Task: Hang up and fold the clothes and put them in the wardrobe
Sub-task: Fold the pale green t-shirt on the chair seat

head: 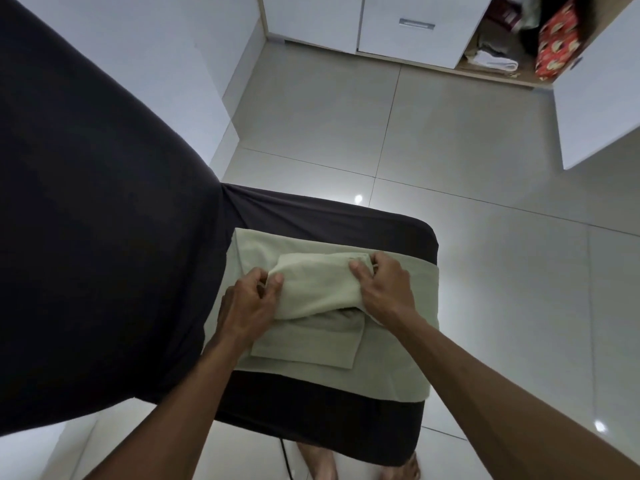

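Pinching the pale green cloth (318,289) at both ends, left hand (247,306) and right hand (384,289) stretch its length left-right.

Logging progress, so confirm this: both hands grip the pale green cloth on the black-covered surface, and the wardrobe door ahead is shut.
One thing is wrong: the wardrobe door is open, not shut. The head view shows folded clothes on the shelf inside. The rest holds: the left hand and right hand each grip the pale green cloth on the black-covered surface.
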Motion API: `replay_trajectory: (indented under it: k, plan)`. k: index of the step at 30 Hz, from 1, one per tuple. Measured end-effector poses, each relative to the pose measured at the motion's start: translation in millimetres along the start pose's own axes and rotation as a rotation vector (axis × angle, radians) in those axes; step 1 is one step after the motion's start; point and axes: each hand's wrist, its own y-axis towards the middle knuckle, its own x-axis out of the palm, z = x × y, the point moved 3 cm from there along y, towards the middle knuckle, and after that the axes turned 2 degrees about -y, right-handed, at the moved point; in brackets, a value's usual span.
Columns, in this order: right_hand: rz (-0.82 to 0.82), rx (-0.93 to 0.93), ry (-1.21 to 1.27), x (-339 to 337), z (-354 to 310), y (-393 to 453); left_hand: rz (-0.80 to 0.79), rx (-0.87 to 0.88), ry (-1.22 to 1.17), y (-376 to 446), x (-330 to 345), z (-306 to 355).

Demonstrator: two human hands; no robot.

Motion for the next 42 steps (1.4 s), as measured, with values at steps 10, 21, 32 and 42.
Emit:
replay_trajectory:
  k: [10,21,32,42]
  plan:
    - [0.1,-0.157,-0.548,8.8,1.2,-18.5,0.191,0.024,0.288,-3.9,1.9,8.4]
    - [0.166,-0.513,-0.825,14.9,1.2,-45.2,-0.132,0.139,0.563,26.0,33.2,8.7]
    - [-0.078,-0.46,-0.655,18.3,-14.8,-14.1,-0.196,0.058,0.56,53.7,14.5,17.0]
    - [-0.605,-0.391,-0.681,-59.9,41.0,-18.3,-0.189,0.249,0.659,-8.1,55.7,44.1]
